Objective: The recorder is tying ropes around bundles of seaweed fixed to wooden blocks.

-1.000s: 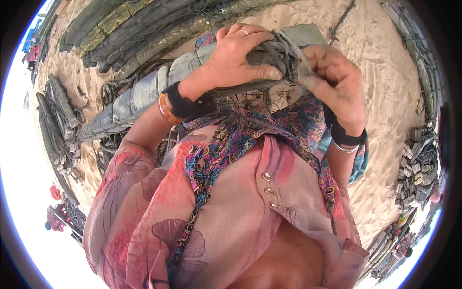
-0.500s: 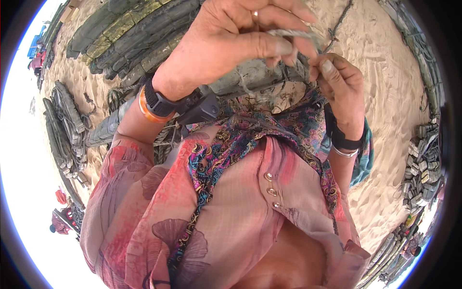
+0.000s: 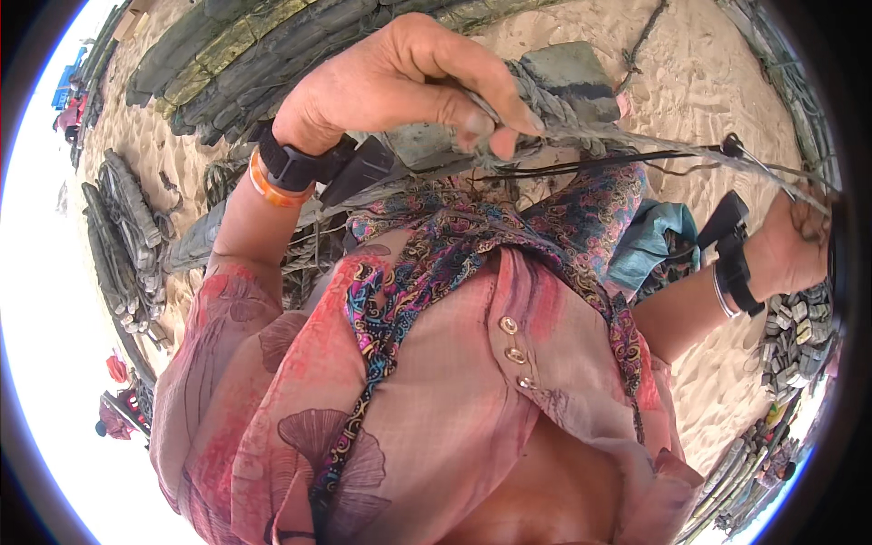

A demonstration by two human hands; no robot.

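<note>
My left hand [image 3: 413, 86] is closed, its thumb and fingers pinching a grey, frayed rope [image 3: 654, 143] above my lap. From there the rope stretches out to the far right, where my right hand [image 3: 792, 238] grips it near the picture's rim; some of those fingers are hard to see. A thin black cord [image 3: 590, 165] runs just beneath the rope. Behind my left hand lies a grey block [image 3: 570, 71] with a dark band, and a second grey block [image 3: 420, 150] sits below the hand, partly covered.
Long bundles of dark and yellowish slabs [image 3: 263, 54] lie on the sand at upper left. More bundled slabs [image 3: 127, 241] are farther left. A blue-green sack [image 3: 650, 238] stands beside my right forearm. Several small blocks [image 3: 799, 331] are heaped at the right. People are at the left edge.
My right hand has swung from beside the left hand out to the far right, drawing the rope taut. My left hand has shifted slightly left and down, still pinching the rope.
</note>
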